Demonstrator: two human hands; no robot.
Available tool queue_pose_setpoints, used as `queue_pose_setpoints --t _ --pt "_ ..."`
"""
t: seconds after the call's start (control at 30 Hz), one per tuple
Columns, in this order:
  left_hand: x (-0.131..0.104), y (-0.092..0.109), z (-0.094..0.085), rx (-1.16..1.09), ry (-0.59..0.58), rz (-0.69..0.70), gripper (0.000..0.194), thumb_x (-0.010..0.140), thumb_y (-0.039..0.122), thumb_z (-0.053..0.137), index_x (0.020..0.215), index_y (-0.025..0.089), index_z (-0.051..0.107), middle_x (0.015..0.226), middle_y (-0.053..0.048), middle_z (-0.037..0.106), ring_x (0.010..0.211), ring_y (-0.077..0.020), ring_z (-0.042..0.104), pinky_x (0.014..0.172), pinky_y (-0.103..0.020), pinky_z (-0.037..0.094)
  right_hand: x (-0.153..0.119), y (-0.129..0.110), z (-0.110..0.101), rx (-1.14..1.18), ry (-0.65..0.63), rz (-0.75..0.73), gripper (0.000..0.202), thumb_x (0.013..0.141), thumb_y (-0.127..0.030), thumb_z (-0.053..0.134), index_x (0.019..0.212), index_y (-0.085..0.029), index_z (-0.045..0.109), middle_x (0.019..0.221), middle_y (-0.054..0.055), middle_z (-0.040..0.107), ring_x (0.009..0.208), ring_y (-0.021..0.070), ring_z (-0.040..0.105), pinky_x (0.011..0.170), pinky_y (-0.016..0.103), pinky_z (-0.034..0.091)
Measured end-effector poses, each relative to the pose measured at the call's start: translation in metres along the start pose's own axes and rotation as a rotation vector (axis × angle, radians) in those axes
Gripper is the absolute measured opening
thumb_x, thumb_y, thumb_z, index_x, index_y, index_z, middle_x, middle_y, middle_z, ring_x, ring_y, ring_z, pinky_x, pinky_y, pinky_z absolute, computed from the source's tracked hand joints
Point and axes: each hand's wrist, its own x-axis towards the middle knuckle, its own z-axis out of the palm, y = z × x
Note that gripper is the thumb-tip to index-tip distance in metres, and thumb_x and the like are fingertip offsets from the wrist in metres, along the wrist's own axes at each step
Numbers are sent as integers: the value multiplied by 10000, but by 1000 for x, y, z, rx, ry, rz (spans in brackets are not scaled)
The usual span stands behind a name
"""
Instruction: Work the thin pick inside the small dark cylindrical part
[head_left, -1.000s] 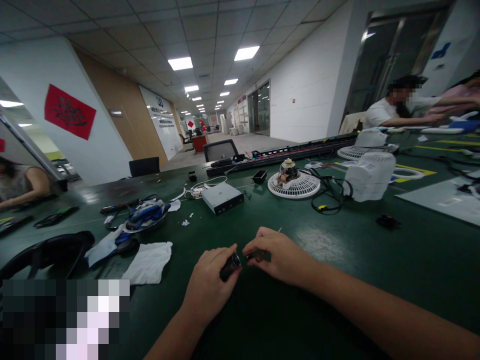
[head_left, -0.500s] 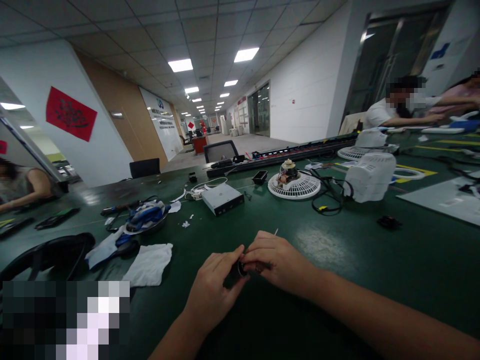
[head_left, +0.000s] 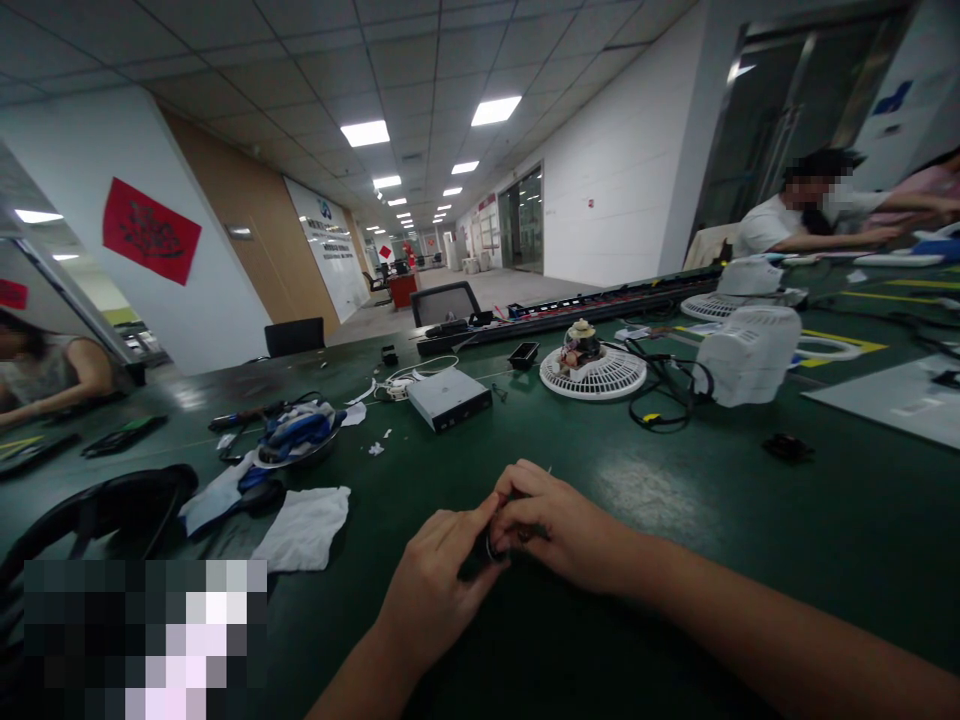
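Note:
Near the middle of the green table, my left hand (head_left: 439,570) closes its thumb and fingers around a small dark round part (head_left: 480,552) with a shiny rim. Most of that part is hidden by my fingers. My right hand (head_left: 559,525) meets it from the right, its fingers bent and pinched together at the rim. Whatever lies inside this pinch cannot be made out. A thin pale tip shows just above the right knuckles. Left of my hands lies a crumpled white cloth (head_left: 306,530).
Ahead sits a silver disc drive (head_left: 450,398). Beyond are a white fan grille with a motor (head_left: 592,375), a small black tray (head_left: 523,354) and a white housing (head_left: 750,355). A bowl of blue cloth (head_left: 300,430) and black headphones (head_left: 97,500) are leftward. People sit at both sides.
The whole view has shifted slightly to the right. My fingers have drawn closer together over the round part, and less of the pale tip shows above my right hand.

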Motion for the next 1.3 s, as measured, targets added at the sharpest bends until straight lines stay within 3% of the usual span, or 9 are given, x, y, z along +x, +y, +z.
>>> queue_pose_setpoints --t 0.13,0.27,0.4,0.57,0.73,1.1,1.3 --pt "-1 -1 1 -10 38 13 532 909 230 647 1408 200 463 1096 -75 712 929 -189 675 800 -318 582 1 0 5 29 94 68 113 812 -90 726 826 -200 703 906 23 590 902 175 547 756 290 440" --pt "-1 -1 3 -28 20 45 535 909 199 643 1410 194 456 1084 -78 714 937 -192 672 815 -334 578 2 -1 7 10 201 190 224 700 -168 849 790 -184 644 819 0 602 806 173 542 677 286 418" --pt "0 0 2 -31 27 68 545 903 143 627 1415 181 444 1047 -82 712 896 -193 665 789 -343 578 3 1 6 0 169 156 156 729 -199 836 740 -196 680 870 14 638 878 187 564 737 304 432" --pt "1 -1 2 16 -54 85 555 878 49 586 1404 177 461 1032 -83 703 900 -211 645 794 -378 573 5 1 6 37 84 257 172 704 -140 830 706 -182 664 807 5 662 833 182 583 709 294 437" --pt "0 1 1 13 -57 50 562 854 37 598 1384 191 493 1027 -83 693 908 -218 631 785 -380 573 5 -5 5 43 146 331 207 686 -96 777 840 -185 672 808 3 649 761 164 584 657 275 437" --pt "-1 -1 1 -3 -40 55 549 835 11 606 1348 189 527 1046 -83 693 932 -209 632 811 -366 570 3 -8 11 -17 173 287 218 650 -85 749 811 -187 643 797 2 651 798 182 568 671 287 412" --pt "2 2 0 -32 -6 50 511 858 43 601 1342 189 524 1108 -83 705 969 -200 651 845 -359 565 4 -6 7 -92 168 240 159 725 -150 767 820 -188 646 809 15 668 819 198 563 697 312 417"
